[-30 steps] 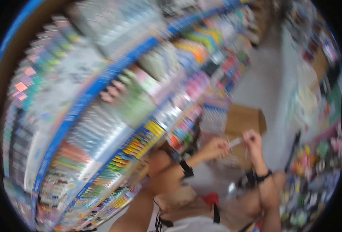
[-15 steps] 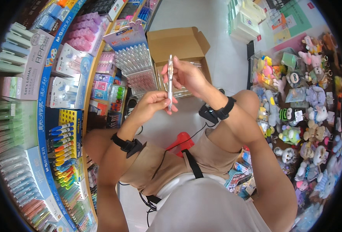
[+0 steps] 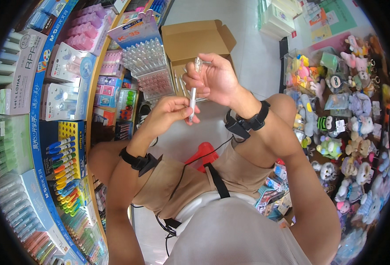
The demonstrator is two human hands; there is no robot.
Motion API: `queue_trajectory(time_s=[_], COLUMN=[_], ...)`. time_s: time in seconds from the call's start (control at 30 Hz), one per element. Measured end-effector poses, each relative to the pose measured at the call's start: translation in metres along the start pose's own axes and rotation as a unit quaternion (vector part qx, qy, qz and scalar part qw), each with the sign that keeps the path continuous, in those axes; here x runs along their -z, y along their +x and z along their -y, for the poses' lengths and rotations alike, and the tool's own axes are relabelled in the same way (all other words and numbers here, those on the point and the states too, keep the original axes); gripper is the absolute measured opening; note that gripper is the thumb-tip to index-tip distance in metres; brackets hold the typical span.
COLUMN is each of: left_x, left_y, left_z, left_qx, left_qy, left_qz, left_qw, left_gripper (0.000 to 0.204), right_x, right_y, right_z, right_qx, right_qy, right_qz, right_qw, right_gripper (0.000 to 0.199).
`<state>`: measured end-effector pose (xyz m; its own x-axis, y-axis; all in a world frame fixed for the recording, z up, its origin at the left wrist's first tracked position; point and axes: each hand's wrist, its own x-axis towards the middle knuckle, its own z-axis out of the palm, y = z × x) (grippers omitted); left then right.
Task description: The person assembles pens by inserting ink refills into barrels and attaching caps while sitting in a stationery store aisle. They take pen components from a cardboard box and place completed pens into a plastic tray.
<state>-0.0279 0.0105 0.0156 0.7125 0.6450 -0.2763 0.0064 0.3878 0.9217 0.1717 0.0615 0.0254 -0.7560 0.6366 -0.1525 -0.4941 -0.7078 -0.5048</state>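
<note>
An open cardboard box point(image 3: 190, 42) sits at upper centre, with slim pale pens lying inside. Just below it, both hands share one thin pen point(image 3: 193, 98) with a clear barrel: the right hand point(image 3: 215, 79) pinches its upper end, the left hand point(image 3: 170, 112) its lower end. The pen stands nearly upright. Glossy pen racks point(image 3: 144, 62) fill the upper left. Since half a second ago, the hands sit slightly lower, grip unchanged.
</note>
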Motion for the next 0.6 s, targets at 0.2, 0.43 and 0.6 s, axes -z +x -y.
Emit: queue_trajectory(time_s=[0.2,0.43,0.6], left_x=[-0.001,0.0,0.0], left_y=[0.0,0.001,0.004], left_z=[0.004,0.001,0.002], left_qx=[-0.001,0.005,0.009], left_qy=[0.019,0.006,0.02], left_qz=[0.002,-0.018,-0.043], left_qw=[1.0,1.0,0.999], left_gripper=[0.023,0.024,0.023], right_x=[0.003,-0.004,-0.006], right_y=[-0.002,-0.002,-0.001], right_z=[-0.002,0.001,0.003], right_qx=[0.011,0.026,0.037], right_qy=[0.002,-0.043,-0.035], right_qz=[-0.006,-0.076,-0.116], right_qw=[1.0,0.996,0.992], right_gripper=[0.047,0.047,0.047])
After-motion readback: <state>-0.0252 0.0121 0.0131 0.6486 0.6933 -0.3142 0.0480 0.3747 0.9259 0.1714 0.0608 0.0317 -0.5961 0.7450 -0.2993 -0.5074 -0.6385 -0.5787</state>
